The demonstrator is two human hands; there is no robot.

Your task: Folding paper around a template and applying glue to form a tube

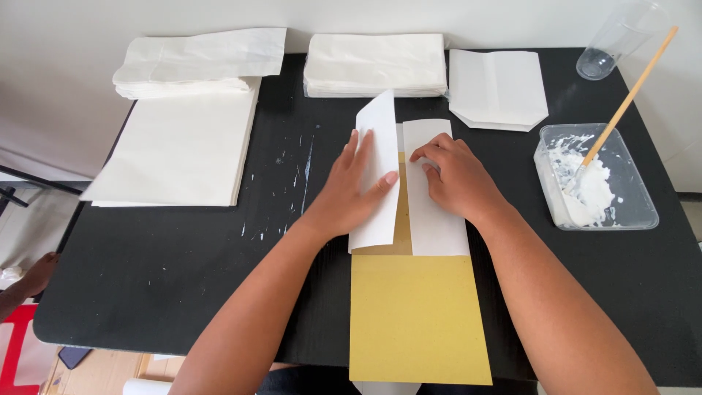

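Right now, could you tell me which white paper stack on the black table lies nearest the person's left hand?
The large flat stack of white sheets at the table's left side, closest to the left hand; the others sit along the far edge.

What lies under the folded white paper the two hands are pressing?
Under the white paper lies a yellow-brown card, showing in the gap between the flaps and below. Left hand and right hand cover the rest.

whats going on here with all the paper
A person is folding a white paper sheet around a yellow-brown card on a black table. The left hand presses the left flap inward, and the right hand holds the right flap flat. Stacks of white paper and folded bags lie behind, and a tub of white paste with a wooden stick sits to the right.
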